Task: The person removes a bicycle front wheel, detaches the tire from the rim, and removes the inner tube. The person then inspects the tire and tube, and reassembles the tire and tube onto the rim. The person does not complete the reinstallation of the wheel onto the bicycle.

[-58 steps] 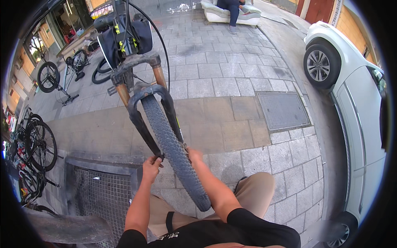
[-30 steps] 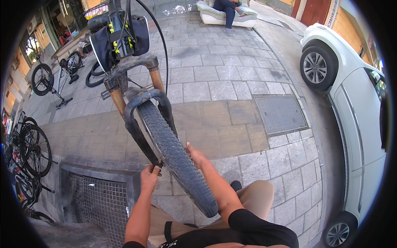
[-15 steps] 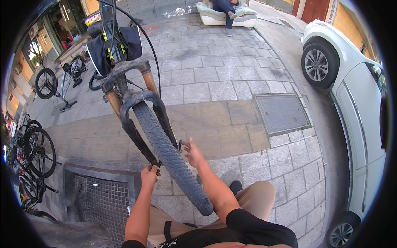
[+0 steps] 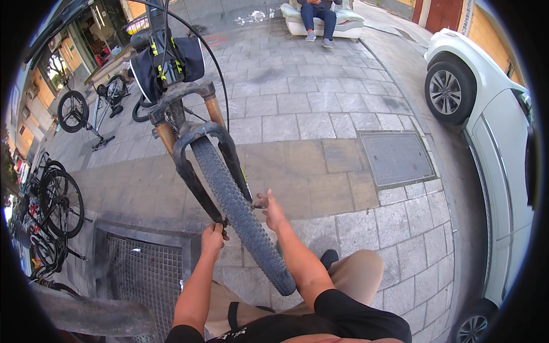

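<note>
A bicycle's front wheel with a knobby black tire [image 4: 240, 214] stands in a suspension fork [image 4: 182, 163] with bronze upper tubes, below a black bag [image 4: 148, 74] with yellow straps. My left hand [image 4: 213, 239] is closed on a small dark part at the fork's lower left end, by the hub. My right hand [image 4: 272, 210] has its fingers apart beside the right fork end, by a small lever [image 4: 257, 206]; whether a fingertip touches it I cannot tell. The hub is mostly hidden behind the tire.
Several bicycles [image 4: 60, 203] stand at left, another [image 4: 103, 111] farther back. A drain grate [image 4: 143, 268] lies lower left, a metal cover [image 4: 397, 160] at right. A white car [image 4: 494, 171] is parked along the right. A person [image 4: 317, 20] sits on a pale sofa [image 4: 349, 26] at the back.
My right hand has moved forward from behind the tire and opened out by the lever. My left hand stays at the left fork end. The seated person's feet have shifted.
</note>
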A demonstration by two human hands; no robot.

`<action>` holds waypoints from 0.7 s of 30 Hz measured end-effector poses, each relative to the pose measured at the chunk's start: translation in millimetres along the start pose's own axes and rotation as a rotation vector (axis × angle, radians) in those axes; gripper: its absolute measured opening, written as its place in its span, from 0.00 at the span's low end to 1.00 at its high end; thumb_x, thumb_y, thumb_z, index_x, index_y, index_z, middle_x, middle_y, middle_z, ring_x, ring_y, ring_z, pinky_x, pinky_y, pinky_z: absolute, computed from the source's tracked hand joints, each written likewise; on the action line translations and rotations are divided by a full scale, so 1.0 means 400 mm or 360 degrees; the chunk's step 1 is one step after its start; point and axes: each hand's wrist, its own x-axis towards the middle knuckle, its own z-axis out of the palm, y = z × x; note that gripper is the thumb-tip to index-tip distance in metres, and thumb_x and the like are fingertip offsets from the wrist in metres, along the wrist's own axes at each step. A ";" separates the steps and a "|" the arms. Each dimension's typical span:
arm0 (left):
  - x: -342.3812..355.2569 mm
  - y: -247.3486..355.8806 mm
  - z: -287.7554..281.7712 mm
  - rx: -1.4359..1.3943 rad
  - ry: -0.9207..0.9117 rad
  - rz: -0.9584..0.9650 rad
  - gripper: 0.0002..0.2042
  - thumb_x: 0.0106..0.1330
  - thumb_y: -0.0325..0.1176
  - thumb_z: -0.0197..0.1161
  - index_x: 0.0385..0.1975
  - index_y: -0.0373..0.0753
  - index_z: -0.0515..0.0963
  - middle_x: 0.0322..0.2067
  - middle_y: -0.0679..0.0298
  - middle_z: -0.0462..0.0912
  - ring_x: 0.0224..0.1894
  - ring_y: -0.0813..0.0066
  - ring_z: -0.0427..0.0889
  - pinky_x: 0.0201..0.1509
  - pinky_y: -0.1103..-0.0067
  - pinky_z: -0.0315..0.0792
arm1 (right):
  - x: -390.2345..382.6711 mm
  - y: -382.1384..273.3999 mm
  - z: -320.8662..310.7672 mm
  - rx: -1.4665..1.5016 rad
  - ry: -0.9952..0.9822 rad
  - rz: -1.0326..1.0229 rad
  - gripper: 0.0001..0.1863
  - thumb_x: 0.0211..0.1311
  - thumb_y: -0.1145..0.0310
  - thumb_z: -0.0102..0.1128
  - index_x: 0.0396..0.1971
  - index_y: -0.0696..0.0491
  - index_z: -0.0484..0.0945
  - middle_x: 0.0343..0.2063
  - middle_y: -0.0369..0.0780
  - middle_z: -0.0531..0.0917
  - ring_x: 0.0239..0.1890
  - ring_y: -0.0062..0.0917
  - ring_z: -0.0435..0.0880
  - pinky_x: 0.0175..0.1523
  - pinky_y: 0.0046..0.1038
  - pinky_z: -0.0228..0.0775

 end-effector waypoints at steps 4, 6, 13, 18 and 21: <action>0.018 -0.036 -0.020 0.0053 0.0023 -0.0006 0.19 0.80 0.46 0.55 0.50 0.34 0.81 0.33 0.62 0.83 0.29 0.72 0.85 0.24 0.73 0.68 | -0.037 0.028 -0.016 -0.0255 0.0167 -0.0224 0.45 0.78 0.28 0.38 0.67 0.55 0.80 0.73 0.47 0.72 0.76 0.40 0.65 0.77 0.51 0.53; 0.026 -0.060 -0.038 0.0085 0.0134 0.0170 0.20 0.77 0.41 0.60 0.56 0.29 0.80 0.39 0.58 0.87 0.36 0.69 0.86 0.38 0.70 0.79 | -0.090 -0.080 0.003 -0.0242 0.0379 -0.0316 0.40 0.79 0.33 0.45 0.61 0.57 0.83 0.59 0.45 0.81 0.61 0.34 0.75 0.65 0.44 0.64; -0.049 0.267 -0.029 0.0144 0.0348 0.1105 0.32 0.64 0.33 0.72 0.68 0.31 0.71 0.59 0.50 0.82 0.60 0.67 0.82 0.62 0.71 0.75 | -0.360 -0.371 0.075 0.0309 -0.0512 -0.0606 0.39 0.76 0.42 0.60 0.64 0.67 0.75 0.56 0.48 0.85 0.56 0.36 0.85 0.63 0.38 0.75; 0.059 0.365 0.059 -0.0211 0.0460 0.0742 0.18 0.62 0.34 0.75 0.47 0.31 0.81 0.33 0.61 0.86 0.33 0.73 0.84 0.38 0.73 0.77 | -0.629 -0.522 0.277 -0.1505 -0.0087 -0.0787 0.49 0.62 0.54 0.72 0.76 0.63 0.59 0.57 0.58 0.84 0.61 0.46 0.85 0.64 0.45 0.76; 0.073 0.413 0.062 -0.0271 0.0536 0.0635 0.11 0.59 0.31 0.75 0.34 0.31 0.83 0.24 0.64 0.83 0.23 0.74 0.80 0.28 0.70 0.73 | -0.684 -0.553 0.365 -0.1784 0.0157 -0.0499 0.50 0.60 0.62 0.69 0.79 0.59 0.54 0.48 0.63 0.86 0.54 0.57 0.87 0.61 0.44 0.77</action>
